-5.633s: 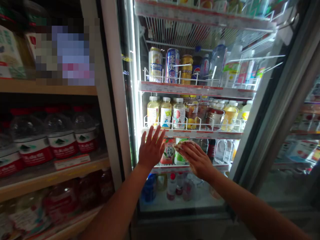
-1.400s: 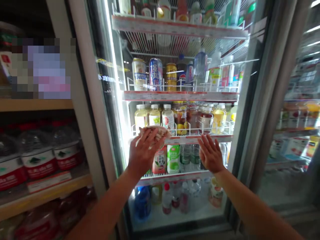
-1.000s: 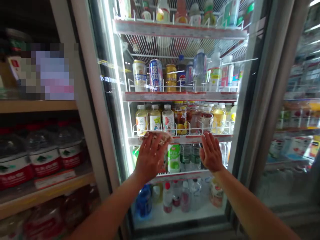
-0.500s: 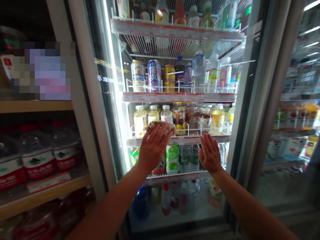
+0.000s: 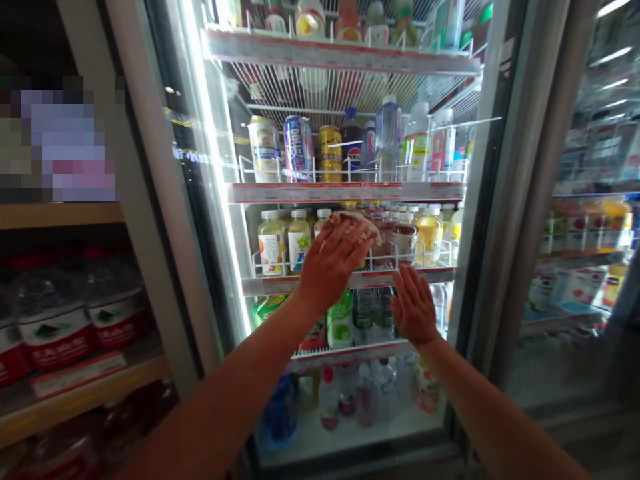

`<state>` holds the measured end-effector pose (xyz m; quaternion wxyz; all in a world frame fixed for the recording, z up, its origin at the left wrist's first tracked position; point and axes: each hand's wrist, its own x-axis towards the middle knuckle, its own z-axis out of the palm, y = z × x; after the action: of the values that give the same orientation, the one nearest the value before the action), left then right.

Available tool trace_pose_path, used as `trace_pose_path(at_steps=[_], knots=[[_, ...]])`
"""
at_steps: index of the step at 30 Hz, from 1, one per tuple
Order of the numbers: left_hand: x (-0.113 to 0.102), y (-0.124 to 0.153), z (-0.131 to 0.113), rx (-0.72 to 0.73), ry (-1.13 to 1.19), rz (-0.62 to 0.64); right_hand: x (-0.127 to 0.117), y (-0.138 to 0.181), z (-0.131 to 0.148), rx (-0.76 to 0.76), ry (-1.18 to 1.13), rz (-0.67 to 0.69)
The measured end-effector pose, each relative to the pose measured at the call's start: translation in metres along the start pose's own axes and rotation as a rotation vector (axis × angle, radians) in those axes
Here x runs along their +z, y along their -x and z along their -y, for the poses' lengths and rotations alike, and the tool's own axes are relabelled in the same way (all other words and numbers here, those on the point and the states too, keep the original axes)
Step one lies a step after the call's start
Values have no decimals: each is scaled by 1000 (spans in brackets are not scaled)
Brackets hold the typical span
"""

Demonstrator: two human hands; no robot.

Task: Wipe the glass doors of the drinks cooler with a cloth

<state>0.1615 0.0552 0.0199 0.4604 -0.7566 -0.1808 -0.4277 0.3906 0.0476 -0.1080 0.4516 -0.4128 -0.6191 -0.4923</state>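
Note:
My left hand (image 5: pixel 330 263) lies over a crumpled, pale brown and white cloth (image 5: pixel 361 225) and presses it to the glass door (image 5: pixel 481 220) of a lit drinks fridge. The cloth shows beyond my fingertips, in front of the shelf of juice bottles. Lower and to the right, my right hand (image 5: pixel 414 305) rests flat against the same glass with its fingers stretched upward, holding nothing. Behind the glass, a tea bottle (image 5: pixel 271 243) and a yellow drink bottle (image 5: pixel 430 235) are seen on that shelf. Some bottles are hidden by my left hand and the cloth.
Tall cans (image 5: pixel 264 150) and bottles fill the shelf above. Small bottles (image 5: pixel 329 400) stand at the fridge bottom. A metal door post (image 5: pixel 525 200) and another fridge are on the right. To the left, a wooden shelf (image 5: pixel 85 393) bears large red-labelled water bottles (image 5: pixel 55 320).
My left hand has slid the cloth right and a little upward over the glass. My right hand stays almost in place. The view has shifted slightly.

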Motion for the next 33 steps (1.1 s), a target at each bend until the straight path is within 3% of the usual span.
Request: trace_pose_path(at_steps=[4, 10, 16, 21, 26, 30, 33], knots=[[4, -14, -1, -115, -28, -44, -1, -2, 1, -9, 1, -3], [10, -23, -5, 98, 7, 32, 0, -1, 1, -3, 5, 5], [10, -52, 8, -65, -8, -31, 0, 0, 0, -3, -6, 2], [16, -54, -3, 160, 45, 81, -1, -1, 1, -13, 7, -7], [12, -54, -2, 0, -4, 30, -1, -2, 1, -16, 1, -22], [11, -42, -5, 124, -24, 45, -1, -2, 1, -20, -3, -21], [8, -34, -1, 77, -44, 9, -1, -1, 0, -17, -5, -17]])
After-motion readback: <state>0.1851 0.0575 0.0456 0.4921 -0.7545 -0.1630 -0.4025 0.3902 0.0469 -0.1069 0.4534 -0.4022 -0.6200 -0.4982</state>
